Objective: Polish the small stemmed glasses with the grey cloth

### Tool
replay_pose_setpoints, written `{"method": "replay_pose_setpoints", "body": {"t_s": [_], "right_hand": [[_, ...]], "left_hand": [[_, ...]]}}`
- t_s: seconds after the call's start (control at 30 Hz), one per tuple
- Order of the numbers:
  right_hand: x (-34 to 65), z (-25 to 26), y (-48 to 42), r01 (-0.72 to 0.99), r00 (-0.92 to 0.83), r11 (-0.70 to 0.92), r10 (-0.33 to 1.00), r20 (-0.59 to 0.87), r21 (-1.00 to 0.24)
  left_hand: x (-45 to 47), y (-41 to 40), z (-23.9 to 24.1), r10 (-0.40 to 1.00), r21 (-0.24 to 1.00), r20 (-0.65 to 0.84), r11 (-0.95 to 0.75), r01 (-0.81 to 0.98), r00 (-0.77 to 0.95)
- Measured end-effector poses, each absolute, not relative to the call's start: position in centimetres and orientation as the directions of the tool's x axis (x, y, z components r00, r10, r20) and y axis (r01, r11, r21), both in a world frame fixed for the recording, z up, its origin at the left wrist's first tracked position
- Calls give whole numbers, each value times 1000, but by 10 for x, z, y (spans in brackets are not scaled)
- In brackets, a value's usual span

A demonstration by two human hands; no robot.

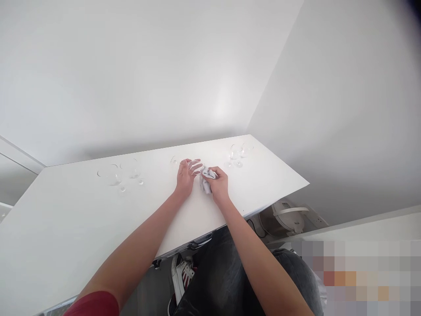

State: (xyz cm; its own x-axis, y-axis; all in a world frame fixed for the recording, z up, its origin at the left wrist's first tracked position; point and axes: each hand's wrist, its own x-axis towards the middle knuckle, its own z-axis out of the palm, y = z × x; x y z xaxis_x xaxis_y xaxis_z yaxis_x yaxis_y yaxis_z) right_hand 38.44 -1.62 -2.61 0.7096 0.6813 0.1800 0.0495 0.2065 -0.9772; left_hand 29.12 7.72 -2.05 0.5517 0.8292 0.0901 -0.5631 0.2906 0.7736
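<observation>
Over the middle of the white table, my left hand (186,175) is closed round a clear stemmed glass (194,164). Its fingers show through the bowl. Pinched in my right hand (219,181) is a crumpled whitish cloth (206,184), held against the right side of that glass. Part of the cloth hangs below my fingers. Just behind my left hand another clear glass (174,160) shows faintly; its outline is hard to make out.
Clear stemmed glasses (110,176) stand on the table (66,228) at left, and more glasses (236,152) at right. White walls (158,79) rise behind. Below the table's right edge sits a rice-cooker-like appliance (286,217). My legs (220,276) are under the front edge.
</observation>
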Motion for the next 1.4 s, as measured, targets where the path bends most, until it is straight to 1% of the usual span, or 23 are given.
{"method": "replay_pose_setpoints", "body": {"t_s": [0.07, 0.13, 0.17, 0.23, 0.3, 0.4, 0.5, 0.57, 0.63, 0.8, 0.87, 0.93, 1.0, 1.07, 1.1, 1.13, 1.17, 1.2, 1.23, 1.27, 1.33, 1.4], "right_hand": [[388, -20, -3, 183, 670, 178, 697, 256, -967], [391, -16, 4, 299, 531, 192, 781, 330, -935], [392, -15, 5, 320, 452, 214, 822, 347, -923], [393, -18, 3, 299, 358, 232, 872, 334, -926], [393, -23, 1, 265, 364, 213, 881, 302, -940], [393, -32, -1, 178, 441, 193, 861, 254, -965], [394, -35, 0, 43, 567, 216, 799, 202, -976], [395, -33, -2, 16, 615, 240, 763, 199, -971], [394, -29, -5, 58, 582, 252, 778, 238, -966], [386, -21, -10, 243, 295, 257, 899, 324, -935], [383, -21, -10, 253, 274, 250, 908, 317, -934], [383, -22, -9, 176, 287, 220, 921, 264, -960], [385, -22, -9, -6, 266, 189, 947, 181, -982], [389, -20, -11, -213, 207, 164, 971, 119, -963], [391, -19, -12, -290, 179, 152, 979, 102, -945], [393, -18, -13, -336, 155, 141, 983, 93, -931], [394, -18, -13, -348, 139, 137, 986, 93, -927], [394, -18, -13, -328, 142, 146, 984, 105, -933], [394, -20, -13, -273, 164, 171, 978, 129, -947], [393, -22, -12, -181, 206, 211, 963, 172, -961], [390, -29, -8, 87, 300, 293, 904, 305, -952], [387, -36, -5, 336, 333, 322, 839, 431, -885]], "left_hand": [[291, 81, -22, 851, 759, 71, 292, -582, 520], [289, 85, -23, 869, 748, 65, 282, -600, 490], [289, 87, -24, 879, 743, 66, 273, -611, 472], [289, 89, -25, 890, 730, 81, 253, -635, 448], [289, 88, -25, 889, 722, 112, 235, -651, 445], [289, 85, -23, 873, 724, 160, 213, -656, 460], [289, 81, -20, 856, 727, 178, 218, -651, 485], [289, 79, -19, 842, 728, 192, 222, -648, 504], [289, 80, -19, 841, 729, 203, 212, -651, 502], [287, 86, -22, 888, 709, 211, 149, -690, 409], [286, 86, -22, 884, 697, 215, 159, -700, 415], [286, 85, -20, 861, 709, 199, 202, -676, 467], [285, 83, -17, 828, 728, 169, 262, -634, 535], [284, 82, -14, 807, 729, 162, 290, -619, 569], [284, 81, -13, 808, 725, 171, 284, -627, 564], [284, 81, -13, 811, 726, 180, 272, -631, 557], [284, 81, -13, 810, 736, 182, 264, -624, 557], [284, 82, -14, 808, 751, 175, 260, -607, 563], [285, 82, -16, 808, 770, 159, 258, -584, 567], [285, 83, -18, 813, 786, 138, 257, -562, 565], [286, 85, -22, 836, 795, 114, 248, -554, 537], [287, 85, -25, 846, 781, 127, 237, -578, 519]]}}
